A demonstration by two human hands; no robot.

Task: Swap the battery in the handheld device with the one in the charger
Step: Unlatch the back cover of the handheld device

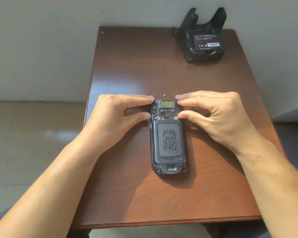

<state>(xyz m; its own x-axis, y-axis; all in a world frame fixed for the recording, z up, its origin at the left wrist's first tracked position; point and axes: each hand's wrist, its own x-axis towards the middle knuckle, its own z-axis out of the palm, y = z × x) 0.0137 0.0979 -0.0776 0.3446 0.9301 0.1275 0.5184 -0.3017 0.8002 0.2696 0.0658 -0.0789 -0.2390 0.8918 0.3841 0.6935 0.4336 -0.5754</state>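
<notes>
- The left hand and right hand pinch the top end of the scuffed black handheld device, thumbs resting by its two small round silver latches
- The device lies face down on the brown wooden table, its textured battery cover in place: nothing swapped yet, I judge
- The flat black labelled battery sits in the black charger cradle at the far right corner, well apart
</notes>
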